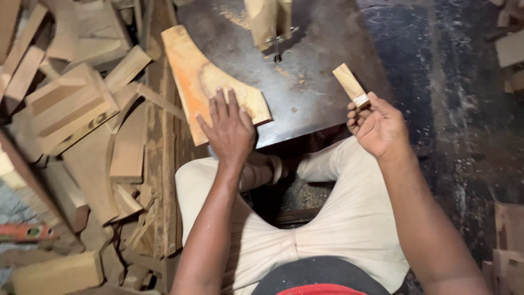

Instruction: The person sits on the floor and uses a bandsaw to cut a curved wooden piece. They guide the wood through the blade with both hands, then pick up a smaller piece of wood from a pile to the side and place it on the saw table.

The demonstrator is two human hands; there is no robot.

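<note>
I see two hands and two pieces of wood in work. My left hand point(229, 128) lies flat, fingers spread apart, on one curved wooden board point(210, 87), pressing its near end; it holds nothing between the fingers. The board lies on the dark metal saw table point(316, 60), its far left corner reaching over the table's left edge. My right hand point(377, 127) is to the right of the table, raised, with fingers closed together on one small wooden block point(351, 84); the block stands up tilted from the fingertips, and a pale band is around its lower end.

One saw blade with its guide point(277, 41) comes down at the far side of the table, under a wooden cover point(267, 16) that is cut off by the top of the view. I cannot make out the blade's teeth.

On the left is a big pile of wood offcuts point(82, 120); I cannot count them, they overlap and many are cut off. Some more wood pieces point(507, 240) are at the right edge, only partly seen. A turned pale wooden piece point(262, 172) between my knees is half hidden by my left arm.
</note>
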